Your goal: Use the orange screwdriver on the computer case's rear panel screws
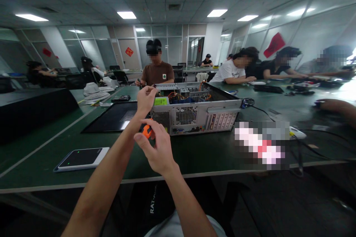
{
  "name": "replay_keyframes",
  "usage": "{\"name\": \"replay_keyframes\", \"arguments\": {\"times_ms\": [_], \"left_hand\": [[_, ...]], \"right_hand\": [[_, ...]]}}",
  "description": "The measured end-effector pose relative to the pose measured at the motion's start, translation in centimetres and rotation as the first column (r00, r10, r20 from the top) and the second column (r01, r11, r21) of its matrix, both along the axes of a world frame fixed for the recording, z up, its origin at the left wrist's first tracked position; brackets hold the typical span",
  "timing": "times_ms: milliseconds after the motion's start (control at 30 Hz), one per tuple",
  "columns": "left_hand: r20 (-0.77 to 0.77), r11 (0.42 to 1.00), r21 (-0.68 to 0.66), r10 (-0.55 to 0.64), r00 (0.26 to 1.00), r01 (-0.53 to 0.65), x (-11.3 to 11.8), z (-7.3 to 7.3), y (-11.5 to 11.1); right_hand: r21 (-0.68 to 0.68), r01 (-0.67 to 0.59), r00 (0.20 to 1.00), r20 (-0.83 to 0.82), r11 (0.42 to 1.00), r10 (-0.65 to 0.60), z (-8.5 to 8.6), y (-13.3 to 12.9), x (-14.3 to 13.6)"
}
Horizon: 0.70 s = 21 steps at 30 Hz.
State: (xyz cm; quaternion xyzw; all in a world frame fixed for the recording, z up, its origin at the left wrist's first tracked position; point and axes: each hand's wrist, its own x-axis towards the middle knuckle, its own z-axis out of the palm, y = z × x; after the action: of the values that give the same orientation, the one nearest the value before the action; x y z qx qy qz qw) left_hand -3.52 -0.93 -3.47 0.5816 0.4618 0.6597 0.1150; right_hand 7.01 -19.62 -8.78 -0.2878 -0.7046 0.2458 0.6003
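An open computer case [194, 114] lies on its side on the green table, its vented back panel facing me. Wires and a green-labelled power supply [161, 101] show at its upper left. My left hand [146, 100] is at the case's left corner, fingers pinched together; whatever they grip is too small to make out. Nearer to me, my right hand [158, 146] is curled round an orange and black screwdriver [147, 130], just in front of the case's left end.
A black side panel [111, 117] lies left of the case. A phone-like device [83, 157] rests at the front left. Cables [314, 146] and a blurred-out item [261, 144] are on the right. Across the table sits a person in brown [157, 72].
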Motion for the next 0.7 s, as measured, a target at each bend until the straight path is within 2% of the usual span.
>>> {"name": "replay_keyframes", "arguments": {"times_ms": [100, 167, 233, 300, 367, 433, 533, 600, 700], "left_hand": [[0.071, 0.990, 0.140, 0.012, 0.997, -0.022, -0.4, -3.1, -1.7], [0.044, 0.950, 0.302, 0.072, 0.996, -0.082, -0.9, -5.4, -3.0], [-0.090, 0.907, 0.400, 0.186, 0.978, -0.135, -1.3, -7.3, -4.1], [-0.208, 0.888, 0.440, 0.241, 0.948, -0.129, -1.5, -8.3, -5.1], [-0.305, 0.861, 0.502, 0.265, 0.915, -0.082, -1.4, -8.5, -5.7], [-0.383, 0.835, 0.549, 0.290, 0.877, -0.036, -1.0, -8.0, -6.0], [-0.460, 0.851, 0.525, 0.318, 0.829, -0.036, -0.4, -7.3, -5.7], [-0.461, 0.870, 0.490, 0.316, 0.829, -0.059, -0.2, -7.2, -5.2], [-0.392, 0.862, 0.498, 0.325, 0.861, -0.098, -0.1, -7.5, -4.1]], "right_hand": [[-0.036, 0.001, 0.998, -0.059, 0.999, -0.003, 0.0, -0.2, -0.7], [-0.042, 0.037, 0.990, -0.138, 0.998, -0.042, -0.2, -0.3, -1.0], [-0.003, 0.107, 0.974, -0.199, 0.994, -0.106, -0.5, -0.5, -1.1], [0.066, 0.182, 0.960, -0.228, 0.981, -0.163, -0.9, -0.6, -1.1], [0.122, 0.233, 0.950, -0.241, 0.965, -0.198, -1.3, -0.6, -1.1], [0.146, 0.250, 0.944, -0.255, 0.957, -0.208, -1.7, -0.6, -1.1], [0.149, 0.239, 0.945, -0.264, 0.960, -0.194, -2.2, -0.6, -0.9], [0.153, 0.209, 0.957, -0.234, 0.966, -0.170, -2.4, -0.5, -0.5], [0.187, 0.104, 0.987, -0.138, 0.977, -0.078, -2.7, -0.3, 0.0]]}}
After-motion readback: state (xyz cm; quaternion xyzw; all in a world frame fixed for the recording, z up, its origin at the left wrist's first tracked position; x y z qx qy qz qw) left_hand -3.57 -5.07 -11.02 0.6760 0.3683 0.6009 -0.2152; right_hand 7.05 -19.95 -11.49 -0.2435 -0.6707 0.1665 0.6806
